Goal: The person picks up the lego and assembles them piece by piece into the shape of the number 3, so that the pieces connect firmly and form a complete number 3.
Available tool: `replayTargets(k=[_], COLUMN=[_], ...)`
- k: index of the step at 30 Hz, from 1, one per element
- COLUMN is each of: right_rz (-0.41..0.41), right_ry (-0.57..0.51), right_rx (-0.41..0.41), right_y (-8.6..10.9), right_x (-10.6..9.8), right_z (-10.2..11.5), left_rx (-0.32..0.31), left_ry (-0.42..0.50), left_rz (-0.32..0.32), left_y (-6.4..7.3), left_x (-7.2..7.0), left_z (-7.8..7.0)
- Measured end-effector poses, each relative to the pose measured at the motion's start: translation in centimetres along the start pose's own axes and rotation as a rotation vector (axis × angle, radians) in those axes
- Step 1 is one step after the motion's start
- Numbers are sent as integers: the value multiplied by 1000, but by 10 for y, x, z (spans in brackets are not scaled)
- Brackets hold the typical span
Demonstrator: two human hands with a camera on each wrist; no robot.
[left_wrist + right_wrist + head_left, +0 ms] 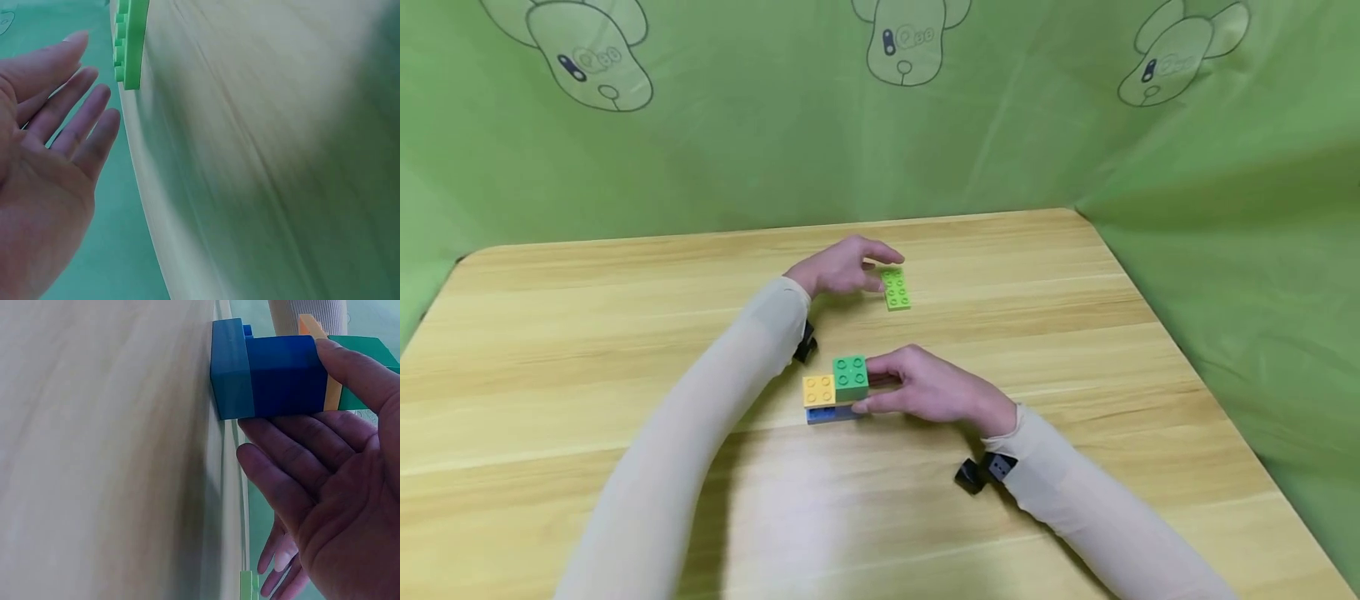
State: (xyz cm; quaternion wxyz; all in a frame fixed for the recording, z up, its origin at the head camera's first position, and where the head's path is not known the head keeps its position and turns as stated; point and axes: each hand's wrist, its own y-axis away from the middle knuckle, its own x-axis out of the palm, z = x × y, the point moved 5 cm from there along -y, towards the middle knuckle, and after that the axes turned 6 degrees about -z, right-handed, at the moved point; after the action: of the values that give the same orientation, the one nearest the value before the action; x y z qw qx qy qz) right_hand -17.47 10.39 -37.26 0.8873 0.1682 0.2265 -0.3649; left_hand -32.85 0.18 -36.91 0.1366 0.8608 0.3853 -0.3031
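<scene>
My right hand (pixel 925 387) grips a small stack of toy building bricks from its right side, thumb on the near face and fingers behind. In the right wrist view the stack has a lighter blue base brick (pixel 232 369), a dark blue brick (pixel 287 375), a thin yellow plate (pixel 334 394) and a green brick (pixel 369 353) on top. Further back, my left hand (pixel 846 265) hovers by a flat light green plate (pixel 897 292) with studs. Its fingers are spread and relaxed. The left wrist view shows the plate (pixel 135 50) apart from the fingers.
A wooden table (pixel 587 350) lies under everything. Behind it and to the right hangs a green curtain (pixel 760 150) with printed cartoon heads. Small black devices (pixel 988 471) are strapped at both wrists.
</scene>
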Motion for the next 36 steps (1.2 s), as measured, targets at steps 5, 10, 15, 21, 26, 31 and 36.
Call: replayTargets(k=[5,10,15,21,26,31,36], right_rz=[-1,3,6,10,5,6,14], right_ry=[10,10,14,11,10,-5,-43], right_rx=[0,2,1,-11,-12,-4,2], right_y=[0,0,0,1,2,2,1], right_x=[1,1,1,0,1,1,2], right_z=[2,1,2,3,3,3,3], left_rx=[-15,-38,-48,-26,16,28,-26], left_ry=[-38,-6,6,0,-73,-130,-119], left_rz=[25,53,51,69,66,49,23], left_y=[-7,-10,-10,-13,-15,-17,-16], left_x=[1,4,4,7,10,13,13], left_z=[0,6,9,6,3,3,5])
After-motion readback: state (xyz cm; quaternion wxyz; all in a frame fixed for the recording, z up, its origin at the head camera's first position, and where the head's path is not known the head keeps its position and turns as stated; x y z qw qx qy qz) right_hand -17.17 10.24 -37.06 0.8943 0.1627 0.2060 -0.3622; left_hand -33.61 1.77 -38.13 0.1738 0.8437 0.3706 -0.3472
